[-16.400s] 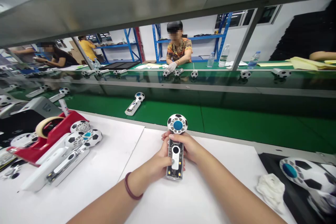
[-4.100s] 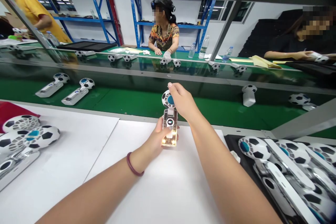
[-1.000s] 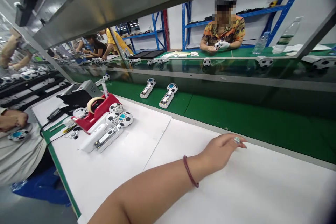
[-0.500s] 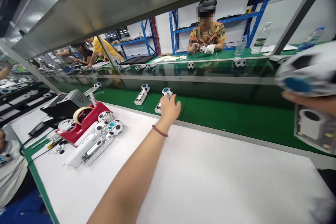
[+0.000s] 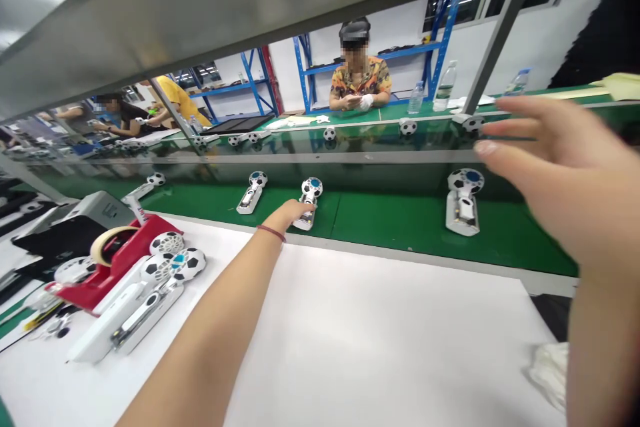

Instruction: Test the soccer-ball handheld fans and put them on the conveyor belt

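Note:
My left hand [image 5: 290, 213] is at a handheld fan [image 5: 306, 213] with a football-patterned head, lying on the green conveyor belt. A digit lies across its uncased handle; the other fingers are mostly hidden, and the hand appears closed around the handle. My right hand [image 5: 575, 173] is raised at the right, empty, fingers apart. Just left of it, a second handheld fan [image 5: 463, 207] with a blue-centred ball head and exposed inner parts rests on the belt. Another such fan [image 5: 253, 193] lies left of my left hand.
A red tape dispenser [image 5: 120, 260] stands on the white worktop [image 5: 380, 333], beside several fan parts [image 5: 150, 307]. A white cloth [image 5: 549, 373] is at the right edge. A metal shelf [image 5: 225, 27] hangs overhead. A co-worker [image 5: 359, 80] sits across the belt, near bottles [image 5: 444, 87].
My right hand has let go of the fan it held, which now lies on the belt. My left hand has lowered onto the handle of the nearer fan. The view has shifted right.

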Demonstrator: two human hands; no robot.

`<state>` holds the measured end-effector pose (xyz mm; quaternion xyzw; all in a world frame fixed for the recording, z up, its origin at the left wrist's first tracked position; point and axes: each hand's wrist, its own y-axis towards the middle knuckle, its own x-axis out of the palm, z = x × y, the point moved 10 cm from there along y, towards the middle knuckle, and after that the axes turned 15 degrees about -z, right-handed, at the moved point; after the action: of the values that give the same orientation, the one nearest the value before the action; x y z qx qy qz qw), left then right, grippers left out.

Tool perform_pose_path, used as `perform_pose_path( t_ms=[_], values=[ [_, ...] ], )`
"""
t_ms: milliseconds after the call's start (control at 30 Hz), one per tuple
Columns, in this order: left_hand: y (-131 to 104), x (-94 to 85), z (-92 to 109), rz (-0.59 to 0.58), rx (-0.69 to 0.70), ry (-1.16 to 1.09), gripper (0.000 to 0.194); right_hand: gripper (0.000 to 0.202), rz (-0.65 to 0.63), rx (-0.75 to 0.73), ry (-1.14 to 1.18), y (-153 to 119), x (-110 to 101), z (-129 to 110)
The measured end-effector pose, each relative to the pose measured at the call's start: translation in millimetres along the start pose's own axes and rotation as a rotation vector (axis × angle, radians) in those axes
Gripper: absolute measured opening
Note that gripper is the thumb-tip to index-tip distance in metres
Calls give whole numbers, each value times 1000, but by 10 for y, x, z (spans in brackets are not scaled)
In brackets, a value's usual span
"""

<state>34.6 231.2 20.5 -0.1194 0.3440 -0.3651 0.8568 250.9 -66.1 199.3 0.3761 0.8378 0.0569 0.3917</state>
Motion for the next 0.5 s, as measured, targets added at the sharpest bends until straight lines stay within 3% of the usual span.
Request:
perform_pose_path(
  t_ms=[133,267,300,367,433,500],
  values=[
    [-385,859,292,-167,233,-245,22,36,-271,-94,453,-49,401,-308],
    [-850,1695,395,-391,432,-485,37,30,-604,-223,803,-132,861,-559],
    [-930,1822,396,-436,474,-541,42,31,-613,-223,782,-131,937,-556],
    [-1019,1961,380,-491,536,-617,51,29,-500,-208,593,-85,996,-475],
    [-1029,1997,351,-504,555,-631,58,26,-351,-194,335,-47,997,-388],
    [-1014,1996,342,-515,557,-647,59,25,-301,-175,142,-34,1054,-324]
  ],
)
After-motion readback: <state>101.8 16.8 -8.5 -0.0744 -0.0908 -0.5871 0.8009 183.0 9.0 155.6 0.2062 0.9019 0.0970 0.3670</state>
